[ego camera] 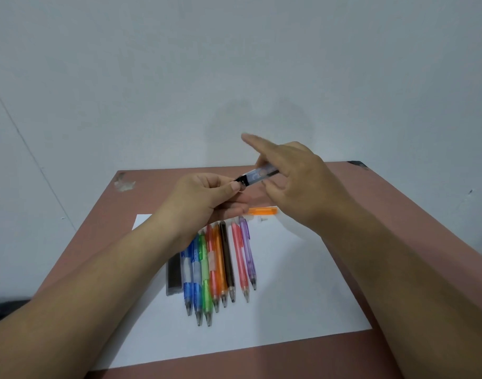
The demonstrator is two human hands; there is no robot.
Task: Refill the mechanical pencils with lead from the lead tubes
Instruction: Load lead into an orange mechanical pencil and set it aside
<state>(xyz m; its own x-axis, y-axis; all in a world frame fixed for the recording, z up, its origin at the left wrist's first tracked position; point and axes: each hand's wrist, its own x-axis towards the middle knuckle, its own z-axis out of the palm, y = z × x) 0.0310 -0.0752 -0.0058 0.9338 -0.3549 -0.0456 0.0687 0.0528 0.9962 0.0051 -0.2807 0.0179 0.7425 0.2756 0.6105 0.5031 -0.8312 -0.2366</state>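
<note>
Tube [257,175] lies above the far table [398,214], its long axis running from near-left up to far-right between both hands. Left hand [204,198] pinches its dark near-left cap end; right hand [294,181] holds the far-right body, index finger straight out. Pencils [220,266] lie on paper [302,296] below, nearer the left hand, tips toward the viewer. An orange tube [263,211] lies just beyond them.

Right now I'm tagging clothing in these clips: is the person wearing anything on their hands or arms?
Nothing shows. The left hand and right hand are bare, with no gloves, rings, watch or bracelets visible, and both forearms are uncovered to the frame edge, with no sleeve in view.
</note>
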